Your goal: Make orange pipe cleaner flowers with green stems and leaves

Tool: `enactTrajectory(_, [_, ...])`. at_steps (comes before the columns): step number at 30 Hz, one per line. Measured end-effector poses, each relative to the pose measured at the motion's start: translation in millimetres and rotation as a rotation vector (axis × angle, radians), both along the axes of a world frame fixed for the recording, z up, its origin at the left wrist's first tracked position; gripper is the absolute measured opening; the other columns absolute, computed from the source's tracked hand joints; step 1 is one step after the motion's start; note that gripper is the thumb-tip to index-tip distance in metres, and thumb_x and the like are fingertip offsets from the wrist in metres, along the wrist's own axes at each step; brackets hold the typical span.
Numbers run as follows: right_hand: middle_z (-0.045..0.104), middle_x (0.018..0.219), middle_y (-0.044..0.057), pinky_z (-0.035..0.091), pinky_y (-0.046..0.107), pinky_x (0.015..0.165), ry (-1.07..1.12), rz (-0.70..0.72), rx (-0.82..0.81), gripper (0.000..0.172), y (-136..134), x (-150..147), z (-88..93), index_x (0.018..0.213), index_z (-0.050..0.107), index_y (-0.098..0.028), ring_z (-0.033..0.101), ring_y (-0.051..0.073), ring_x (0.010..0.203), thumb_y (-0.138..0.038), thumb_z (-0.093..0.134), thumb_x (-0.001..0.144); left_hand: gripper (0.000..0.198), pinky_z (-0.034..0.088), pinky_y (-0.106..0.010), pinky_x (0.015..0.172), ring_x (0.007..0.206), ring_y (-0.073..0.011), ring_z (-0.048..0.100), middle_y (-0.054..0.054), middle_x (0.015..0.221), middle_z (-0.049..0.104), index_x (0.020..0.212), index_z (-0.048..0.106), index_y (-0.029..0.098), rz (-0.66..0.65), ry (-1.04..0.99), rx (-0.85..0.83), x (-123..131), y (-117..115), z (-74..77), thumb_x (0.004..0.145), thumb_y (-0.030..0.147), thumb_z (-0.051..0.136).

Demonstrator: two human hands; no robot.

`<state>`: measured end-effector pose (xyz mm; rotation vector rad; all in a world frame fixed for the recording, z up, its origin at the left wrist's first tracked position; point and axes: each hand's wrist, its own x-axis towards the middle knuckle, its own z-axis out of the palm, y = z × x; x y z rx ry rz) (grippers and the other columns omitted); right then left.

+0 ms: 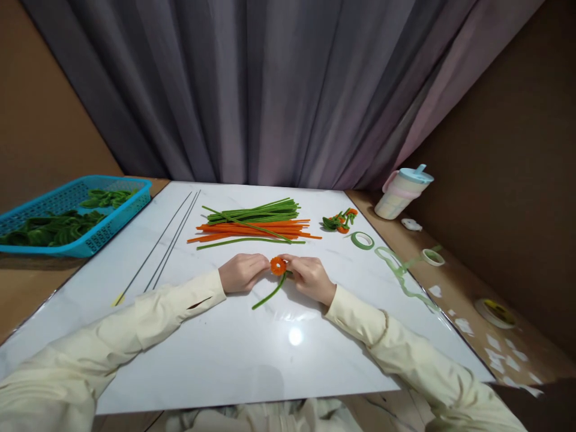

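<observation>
Both my hands meet at the middle of the white board [252,360]. My left hand [243,272] and my right hand [308,277] pinch a small orange pipe-cleaner flower [278,266] between their fingertips. A green pipe-cleaner stem [269,296] hangs from the flower and trails toward me on the board. Both hands are closed on the flower. Just beyond them lies a pile of orange pipe cleaners [256,230] and green pipe cleaners [254,213].
A blue basket [114,219] of green leaf shapes stands at the left. Thin wires [173,240] lie left of the pile. Finished small flowers [339,220], green tape rolls [362,240], a loose tape strip [400,273] and a lidded cup [402,192] sit at the right.
</observation>
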<state>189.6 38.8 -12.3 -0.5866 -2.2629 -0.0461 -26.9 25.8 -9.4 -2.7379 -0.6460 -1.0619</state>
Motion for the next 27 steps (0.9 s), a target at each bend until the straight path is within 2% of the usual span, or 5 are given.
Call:
enactTrajectory(15, [0.072, 0.096, 0.004, 0.048, 0.024, 0.054, 0.003, 0.001, 0.046, 0.02, 2.0, -0.4, -1.7, 0.073, 0.052, -0.02, 0.066, 0.014, 0.059, -0.003, 0.041, 0.072, 0.011, 0.049, -0.026, 0.062, 0.072, -0.0159, 0.061, -0.008, 0.08, 0.066, 0.092, 0.053, 0.014, -0.006, 0.007, -0.05, 0.3, -0.5, 1.8, 0.087, 0.014, 0.043])
enactTrajectory(27, [0.072, 0.093, 0.005, 0.045, 0.023, 0.053, 0.031, 0.01, 0.093, 0.024, -0.4, -1.2, 3.2, 0.073, 0.051, -0.02, 0.063, 0.013, 0.055, -0.001, 0.038, 0.07, 0.015, 0.051, -0.024, 0.059, 0.07, -0.015, 0.063, -0.007, 0.079, 0.067, 0.095, 0.052, 0.015, 0.004, -0.018, 0.05, 1.7, -0.7, 1.6, 0.086, 0.012, 0.04])
